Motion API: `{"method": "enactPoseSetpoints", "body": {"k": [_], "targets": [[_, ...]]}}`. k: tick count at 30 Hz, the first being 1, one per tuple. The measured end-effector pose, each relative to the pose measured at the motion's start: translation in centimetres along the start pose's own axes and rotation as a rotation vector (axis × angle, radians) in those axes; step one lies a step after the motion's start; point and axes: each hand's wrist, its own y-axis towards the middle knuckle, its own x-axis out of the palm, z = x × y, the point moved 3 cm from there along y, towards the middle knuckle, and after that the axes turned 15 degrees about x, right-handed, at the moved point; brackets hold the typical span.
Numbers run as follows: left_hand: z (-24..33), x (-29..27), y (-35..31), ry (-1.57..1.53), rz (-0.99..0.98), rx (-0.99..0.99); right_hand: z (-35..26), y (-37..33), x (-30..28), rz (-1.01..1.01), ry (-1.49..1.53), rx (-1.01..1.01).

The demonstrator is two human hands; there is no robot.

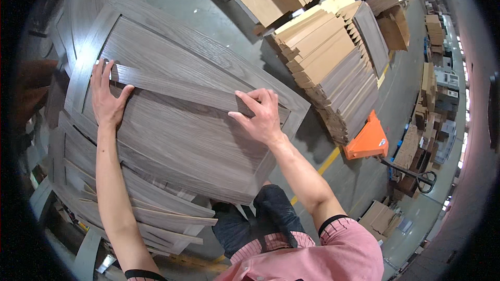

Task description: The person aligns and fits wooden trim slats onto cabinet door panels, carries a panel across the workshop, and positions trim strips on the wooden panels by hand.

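A large grey wood-grain cabinet door point(172, 140) with a raised frame lies flat in front of me. A narrow grey wood-grain strip point(172, 86) runs slantwise across its recessed middle. My left hand point(109, 93) has its fingers over the strip's left end and its thumb at the lower edge. At the right end, my right hand point(261, 115) pinches the strip between thumb and forefinger. Whether the strip touches the door along its whole length I cannot tell.
More grey panels point(161, 224) are stacked below the door at lower left. Across the aisle stands a pile of brown and grey boards point(328, 57), beside an orange pallet jack point(367, 140). A yellow line point(328, 160) marks the floor. Boxes and boards line the far right.
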Motion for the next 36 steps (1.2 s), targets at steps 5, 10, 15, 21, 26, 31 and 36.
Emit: {"method": "enactPoseSetpoints", "body": {"k": [5,10,15,21,26,31,36], "targets": [[-0.3,-0.2,-0.2,0.022,-0.033,0.019,0.1,-0.5,0.2,0.046,0.005,-0.01],[0.0,-0.2,0.0,0.001,-0.006,-0.057,0.1,-0.2,0.3,0.007,-0.022,0.04],[-1.5,-1.8,-1.1,0.031,0.04,-0.174,-1.7,0.4,0.5,0.004,-0.023,0.019],[0.1,-0.2,-0.4,0.006,0.075,-0.128,-0.5,-0.4,-0.1,0.006,-0.109,0.034],[-0.6,-1.3,-1.5,-0.024,0.032,-0.261,-0.5,-0.8,1.0,0.001,-0.094,-0.031],[-0.5,-1.3,-1.6,0.009,0.086,-0.295,0.0,-0.9,1.1,-0.003,-0.103,-0.099],[-0.7,-1.1,-1.9,-0.039,0.136,-0.281,-1.3,-3.8,0.4,-0.046,-0.31,-0.189]]}}
